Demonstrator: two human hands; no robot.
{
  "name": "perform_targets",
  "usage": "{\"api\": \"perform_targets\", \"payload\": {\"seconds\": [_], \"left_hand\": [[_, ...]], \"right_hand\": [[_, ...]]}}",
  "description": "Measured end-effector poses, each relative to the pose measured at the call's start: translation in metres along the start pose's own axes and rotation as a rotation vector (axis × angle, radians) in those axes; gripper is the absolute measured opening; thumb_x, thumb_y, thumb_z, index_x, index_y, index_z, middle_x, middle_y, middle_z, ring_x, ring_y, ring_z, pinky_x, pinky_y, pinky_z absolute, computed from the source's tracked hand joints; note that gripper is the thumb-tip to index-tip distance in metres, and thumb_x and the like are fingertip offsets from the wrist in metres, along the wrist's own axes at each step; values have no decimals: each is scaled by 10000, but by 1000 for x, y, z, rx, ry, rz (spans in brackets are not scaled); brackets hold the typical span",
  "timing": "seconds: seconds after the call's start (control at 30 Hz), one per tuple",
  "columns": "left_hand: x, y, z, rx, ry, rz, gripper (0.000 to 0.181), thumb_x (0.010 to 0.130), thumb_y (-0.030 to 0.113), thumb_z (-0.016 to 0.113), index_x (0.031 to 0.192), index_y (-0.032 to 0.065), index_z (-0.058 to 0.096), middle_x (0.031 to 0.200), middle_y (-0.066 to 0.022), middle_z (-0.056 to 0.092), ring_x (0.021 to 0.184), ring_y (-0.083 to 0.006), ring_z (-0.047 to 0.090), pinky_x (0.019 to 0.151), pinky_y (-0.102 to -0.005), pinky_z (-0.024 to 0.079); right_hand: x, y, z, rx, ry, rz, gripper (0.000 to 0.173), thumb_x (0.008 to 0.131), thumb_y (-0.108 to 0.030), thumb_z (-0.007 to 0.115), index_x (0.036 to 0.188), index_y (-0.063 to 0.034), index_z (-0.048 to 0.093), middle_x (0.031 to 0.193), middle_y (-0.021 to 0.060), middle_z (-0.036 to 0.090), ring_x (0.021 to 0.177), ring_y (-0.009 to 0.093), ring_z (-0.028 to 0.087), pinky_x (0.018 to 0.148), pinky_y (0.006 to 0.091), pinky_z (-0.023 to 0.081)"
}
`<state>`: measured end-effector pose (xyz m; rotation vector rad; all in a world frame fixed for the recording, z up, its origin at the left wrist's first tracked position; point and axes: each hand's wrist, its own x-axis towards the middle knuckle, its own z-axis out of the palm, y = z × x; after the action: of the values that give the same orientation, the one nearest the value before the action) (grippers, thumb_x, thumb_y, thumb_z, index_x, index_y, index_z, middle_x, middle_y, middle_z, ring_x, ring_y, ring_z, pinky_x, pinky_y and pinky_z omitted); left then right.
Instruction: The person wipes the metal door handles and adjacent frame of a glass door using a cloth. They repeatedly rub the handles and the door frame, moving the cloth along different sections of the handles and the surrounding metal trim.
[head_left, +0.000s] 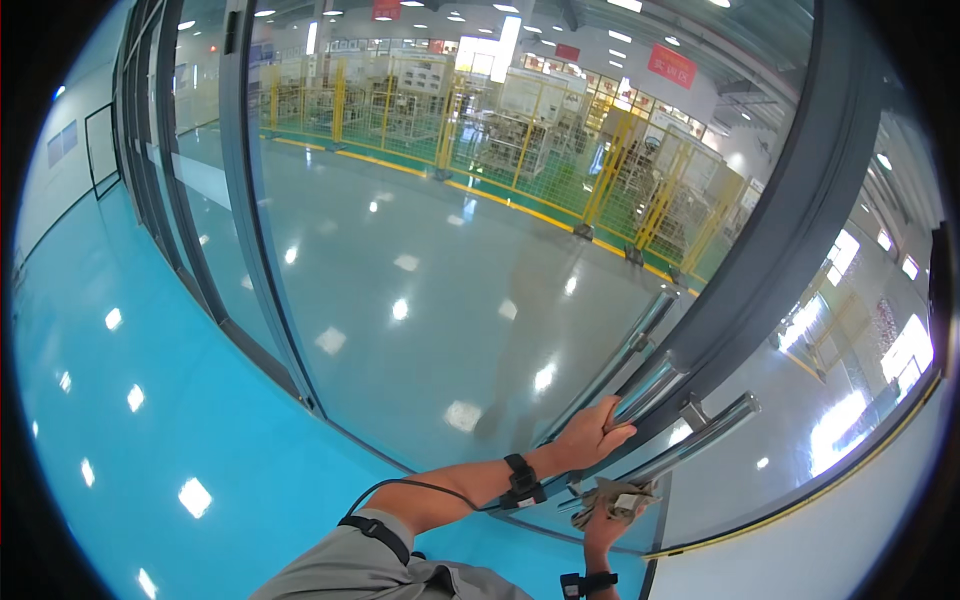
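My left hand (589, 436) is wrapped around a polished metal pull handle (652, 386) on a glass door (420, 300). Lower and to the right, my right hand (606, 529) grips a crumpled grey-brown cloth (609, 501). The cloth lies against the lower part of a second tubular pull handle (701, 442), on the neighbouring glass panel. That handle's upper end and its bracket stay uncovered. A third metal bar (641, 337) shows behind the glass, left of the one I hold; it may be a handle on the far side or a reflection.
A dark grey door frame (802, 202) rises at the right, with more framed glass panels (202, 195) at the left. Blue glossy floor (150, 360) lies on my side. Beyond the glass, yellow mesh fencing (517, 150) encloses equipment. A white surface with a yellow-black edge (795, 510) borders the lower right.
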<state>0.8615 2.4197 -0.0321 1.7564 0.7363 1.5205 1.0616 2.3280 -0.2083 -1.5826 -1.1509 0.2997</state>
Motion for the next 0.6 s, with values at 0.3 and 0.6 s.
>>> {"api": "perform_targets", "payload": {"seconds": [0.3,0.6], "left_hand": [[-9,9,2,81,105,-64,294,999,266,655,1119,35,518,757,-33,472,681,-151,459,644,-324,422],[-14,0,13,86,158,-67,309,1024,258,619,1184,25,494,867,-86,569,766,-192,572,714,-350,480]], "right_hand": [[-16,66,9,423,-297,230,570,816,-47,777,1324,15,528,1214,116,618,1103,226,594,985,380,476],[19,-43,-54,423,-235,67,444,796,-24,784,1205,16,616,1101,72,671,978,170,628,889,344,512]]}}
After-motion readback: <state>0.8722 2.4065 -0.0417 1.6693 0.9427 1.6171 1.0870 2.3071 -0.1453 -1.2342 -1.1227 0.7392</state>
